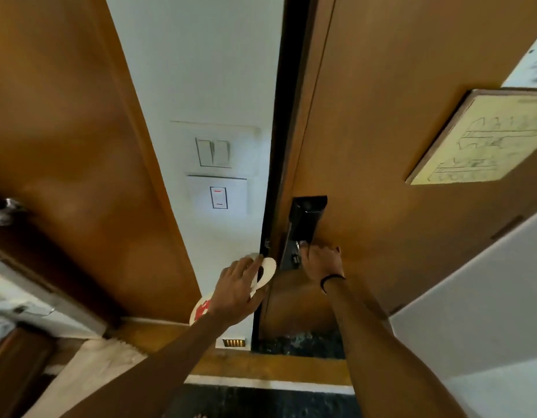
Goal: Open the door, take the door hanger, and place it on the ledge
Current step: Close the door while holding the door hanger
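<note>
The brown wooden door [381,122] stands slightly ajar, with a dark gap along its left edge. My right hand [321,262] grips the door handle [300,248] below the black lock plate [306,215]. My left hand [235,292] holds the door hanger [268,271], a white card with a round hole at the top and red print at its lower end [200,309]. The hanger sits next to the door's edge, partly hidden by my fingers.
White wall switches [214,152] and a card-slot panel [218,197] sit on the wall strip left of the door. Another wooden door with a metal knob [3,211] is at the far left. A framed notice [478,137] hangs on the main door. White panel at right.
</note>
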